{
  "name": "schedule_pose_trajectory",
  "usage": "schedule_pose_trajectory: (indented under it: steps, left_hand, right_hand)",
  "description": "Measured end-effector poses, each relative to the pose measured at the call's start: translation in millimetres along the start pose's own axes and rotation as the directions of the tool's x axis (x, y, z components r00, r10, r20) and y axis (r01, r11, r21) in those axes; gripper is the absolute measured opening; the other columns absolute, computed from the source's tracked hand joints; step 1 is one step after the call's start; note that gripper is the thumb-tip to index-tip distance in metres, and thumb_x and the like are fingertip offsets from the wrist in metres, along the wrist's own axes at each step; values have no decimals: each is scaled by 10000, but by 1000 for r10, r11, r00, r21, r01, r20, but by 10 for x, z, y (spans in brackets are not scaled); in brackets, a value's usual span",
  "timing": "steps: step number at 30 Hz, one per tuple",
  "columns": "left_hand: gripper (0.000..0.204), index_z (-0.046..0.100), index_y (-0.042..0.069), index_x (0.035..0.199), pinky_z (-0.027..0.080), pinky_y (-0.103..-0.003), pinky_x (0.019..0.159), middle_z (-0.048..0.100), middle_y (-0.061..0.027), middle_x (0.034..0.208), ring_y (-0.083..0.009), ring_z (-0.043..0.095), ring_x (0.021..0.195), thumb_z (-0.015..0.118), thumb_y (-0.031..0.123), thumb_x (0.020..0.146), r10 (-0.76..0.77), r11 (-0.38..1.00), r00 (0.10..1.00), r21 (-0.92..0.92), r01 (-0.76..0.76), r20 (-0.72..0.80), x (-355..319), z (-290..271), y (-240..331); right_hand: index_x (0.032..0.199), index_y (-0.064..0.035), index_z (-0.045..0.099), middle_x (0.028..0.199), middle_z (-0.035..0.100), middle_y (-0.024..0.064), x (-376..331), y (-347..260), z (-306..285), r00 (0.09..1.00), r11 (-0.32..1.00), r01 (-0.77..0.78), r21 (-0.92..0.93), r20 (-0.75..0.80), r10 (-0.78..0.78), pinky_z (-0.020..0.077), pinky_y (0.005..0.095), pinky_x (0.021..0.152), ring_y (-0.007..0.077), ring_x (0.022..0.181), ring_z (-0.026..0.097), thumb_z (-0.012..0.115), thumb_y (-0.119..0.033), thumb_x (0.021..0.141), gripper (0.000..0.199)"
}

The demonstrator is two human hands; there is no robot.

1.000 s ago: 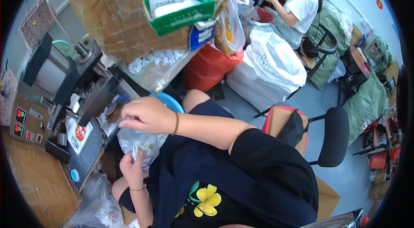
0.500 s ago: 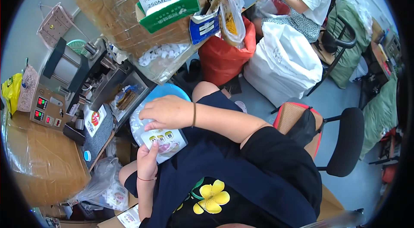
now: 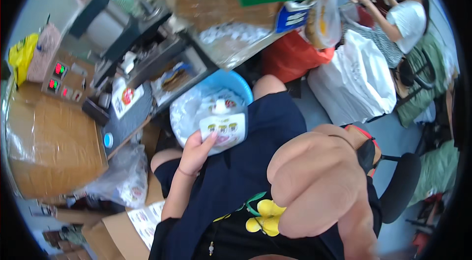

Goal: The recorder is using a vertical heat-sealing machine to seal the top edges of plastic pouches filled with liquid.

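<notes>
My left hand (image 3: 195, 153) grips a flat white printed pouch (image 3: 227, 126) by its lower left corner, thumb on top. Behind the pouch, a blue tub (image 3: 240, 84) holds clear plastic and more printed pouches (image 3: 222, 106). Raised close to the camera at the right, my right hand (image 3: 314, 181) is blurred, its fingers curled in. Whether anything sits inside those fingers is hidden. A brown band circles the right wrist.
Left of the tub stands a machine (image 3: 105, 26) with a grey work plate, where a printed pouch (image 3: 127, 97) and a blue cap (image 3: 108, 139) lie. Beyond are a red sack (image 3: 290, 58), a white sack (image 3: 351, 83) and a seated co-worker (image 3: 407, 21). A chair (image 3: 400, 188) stands at right.
My right hand has left the pouch and come up toward the camera on the right. My left hand still holds the pouch. The view has shifted, uncovering more of the tub.
</notes>
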State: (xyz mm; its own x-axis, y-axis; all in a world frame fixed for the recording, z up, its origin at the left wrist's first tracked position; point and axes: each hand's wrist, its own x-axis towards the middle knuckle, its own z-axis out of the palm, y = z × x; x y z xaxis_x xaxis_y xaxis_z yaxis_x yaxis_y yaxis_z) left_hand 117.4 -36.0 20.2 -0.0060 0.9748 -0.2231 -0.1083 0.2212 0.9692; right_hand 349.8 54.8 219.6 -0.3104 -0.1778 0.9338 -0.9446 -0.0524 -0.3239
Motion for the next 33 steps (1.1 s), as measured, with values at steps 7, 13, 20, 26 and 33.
schedule_pose_trajectory:
  steps: [7, 13, 20, 26, 33]
  left_hand:
    - [307, 619, -32, 1245, 497, -290, 947, 692, -73, 1159, -135, 634, 1046, 591, 173, 1017, -101, 984, 992, -141, 110, 73, 245, -204, -93]
    - [298, 633, -36, 1208, 512, -310, 941, 702, -85, 1147, -148, 649, 1041, 602, 186, 1012, -70, 997, 996, -29, 71, 55, 412, -695, -274]
    - [318, 596, -43, 1266, 496, -312, 983, 684, -98, 1202, -160, 638, 1094, 604, 132, 1001, 31, 990, 999, -137, -34, -22, 647, -598, -293]
    - [304, 624, -38, 1243, 505, -310, 981, 692, -105, 1199, -164, 655, 1086, 637, 65, 957, -41, 941, 998, -339, 25, -41, 522, -445, -353]
    - [302, 642, -39, 1200, 543, -321, 908, 711, -118, 1139, -185, 695, 1004, 676, 38, 910, -68, 853, 984, -521, -29, -167, 495, -646, -141]
  right_hand:
    - [985, -38, 710, 848, 622, 115, -384, 325, -182, 789, 295, -599, -745, -613, 55, 439, 331, 614, 215, 697, 569, 665, -111, 792, 211]
    - [1043, -9, 673, 1022, 652, 198, -1327, 780, -1309, 383, -338, -725, -600, -760, 526, 494, 432, 852, 385, 984, 614, 597, -66, 868, 199]
    - [1264, -109, 572, 1166, 605, 219, -2079, 1200, -2171, 379, -577, -552, -602, -797, 470, 497, 469, 912, 421, 1064, 602, 651, -181, 866, 412]
    - [1175, -163, 621, 1127, 593, 196, -2162, 1461, -2386, 343, -578, -501, -643, -762, 550, 516, 486, 837, 410, 1007, 621, 656, -224, 884, 299]
    - [1165, -151, 628, 1149, 629, 144, -2242, 1489, -2262, 471, -588, -491, -643, -763, 442, 527, 460, 817, 377, 996, 635, 599, -257, 943, 248]
